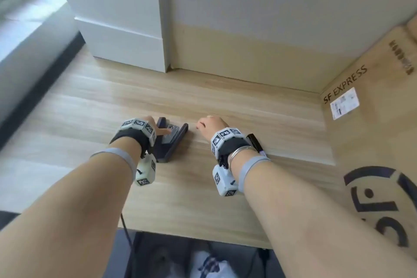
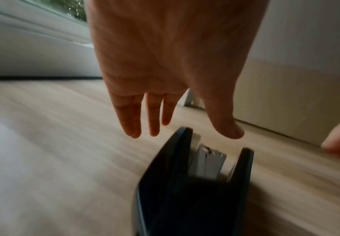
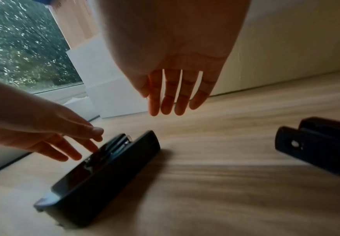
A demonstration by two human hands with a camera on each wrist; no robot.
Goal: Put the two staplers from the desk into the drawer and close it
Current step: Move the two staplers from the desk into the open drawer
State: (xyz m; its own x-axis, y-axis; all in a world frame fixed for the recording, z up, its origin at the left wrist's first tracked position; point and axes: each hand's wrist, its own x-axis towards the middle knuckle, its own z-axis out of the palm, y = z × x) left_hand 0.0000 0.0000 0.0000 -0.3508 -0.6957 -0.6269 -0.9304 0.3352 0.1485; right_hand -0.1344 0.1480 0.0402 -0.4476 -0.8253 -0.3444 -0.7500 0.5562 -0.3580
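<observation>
A dark blue stapler [image 1: 174,142] lies on its side on the wooden desk [image 1: 248,187], its metal magazine showing. My left hand [image 1: 161,130] is over it with straight, spread fingers [image 2: 132,126], gripping nothing; whether the fingertips touch the stapler [image 2: 165,183] is unclear. My right hand [image 1: 206,124] hovers a little to the right of that stapler [image 3: 108,167], fingers [image 3: 165,103] relaxed and empty. A second, black stapler [image 1: 256,143] lies beside my right wrist, partly hidden by it, and this black stapler [image 3: 316,143] shows at the right of the right wrist view. No drawer is in view.
White stacked boxes [image 1: 126,36] stand at the back left. A pale panel [image 1: 270,29] closes the back of the desk. A large SF Express cardboard box [image 1: 372,119] walls off the right side. A window [image 3: 19,47] lies to the left.
</observation>
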